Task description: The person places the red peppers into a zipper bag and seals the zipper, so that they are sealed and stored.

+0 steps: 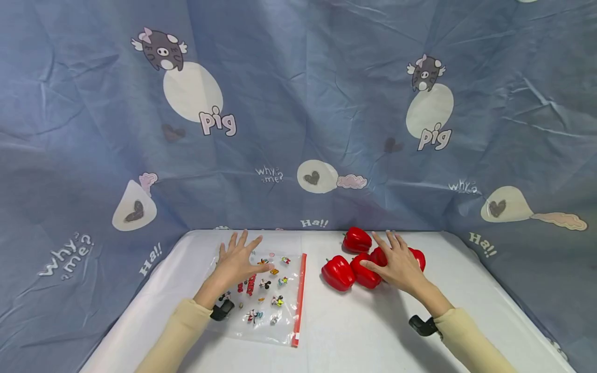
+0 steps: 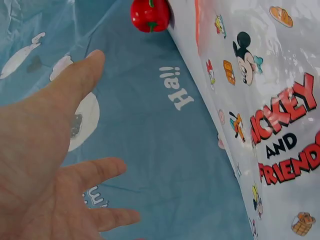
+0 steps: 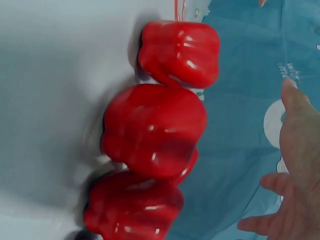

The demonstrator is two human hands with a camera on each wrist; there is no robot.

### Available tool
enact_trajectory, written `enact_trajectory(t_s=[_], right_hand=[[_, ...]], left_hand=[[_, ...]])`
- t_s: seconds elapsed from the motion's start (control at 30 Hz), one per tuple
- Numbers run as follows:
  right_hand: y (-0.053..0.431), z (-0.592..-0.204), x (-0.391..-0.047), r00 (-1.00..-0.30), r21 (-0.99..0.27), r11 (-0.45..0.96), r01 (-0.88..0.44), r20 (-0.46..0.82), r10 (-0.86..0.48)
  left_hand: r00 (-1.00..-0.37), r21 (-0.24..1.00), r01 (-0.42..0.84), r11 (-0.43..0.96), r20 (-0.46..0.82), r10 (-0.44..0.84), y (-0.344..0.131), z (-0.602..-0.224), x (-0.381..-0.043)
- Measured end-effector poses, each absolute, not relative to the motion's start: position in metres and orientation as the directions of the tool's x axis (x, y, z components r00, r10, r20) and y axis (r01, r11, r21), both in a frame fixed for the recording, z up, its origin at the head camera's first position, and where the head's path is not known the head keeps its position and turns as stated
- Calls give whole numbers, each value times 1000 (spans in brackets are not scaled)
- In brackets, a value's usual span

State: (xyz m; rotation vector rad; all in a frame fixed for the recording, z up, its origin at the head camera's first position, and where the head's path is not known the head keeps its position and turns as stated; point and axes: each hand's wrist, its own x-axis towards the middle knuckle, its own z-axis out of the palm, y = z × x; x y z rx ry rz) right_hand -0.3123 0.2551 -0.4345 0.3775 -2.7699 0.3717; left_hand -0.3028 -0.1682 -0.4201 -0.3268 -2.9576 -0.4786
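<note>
A clear plastic zip bag [image 1: 268,329] with a red slider edge and cartoon prints lies flat on the left of the white table. My left hand [image 1: 234,267] hovers above it, fingers spread and holding nothing. To the right sit several glossy red bell peppers [image 1: 338,273] in a cluster, one bell pepper [image 1: 357,240] farther back. My right hand [image 1: 396,263] is above this cluster with its fingers apart, partly hiding the peppers behind it. In the right wrist view, bell peppers [image 3: 152,127] stand in a row, apart from the right hand [image 3: 300,165].
The white table [image 1: 336,331] ends at a blue patterned cloth [image 1: 303,114] that hangs behind it and at both sides. Black straps with small camera mounts [image 1: 223,310] sit on both wrists.
</note>
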Motion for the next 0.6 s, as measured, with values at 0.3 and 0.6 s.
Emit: enact_trajectory(t_s=[0.3, 0.6], right_hand=[[241, -441, -310, -901, -234, 915, -329, 368, -230], [226, -448, -309, -865, -235, 888, -394, 420, -273]], left_hand=[[-964, 306, 255, 917, 151, 217, -156, -422, -300], [-952, 332, 301, 894, 164, 259, -135, -430, -295]])
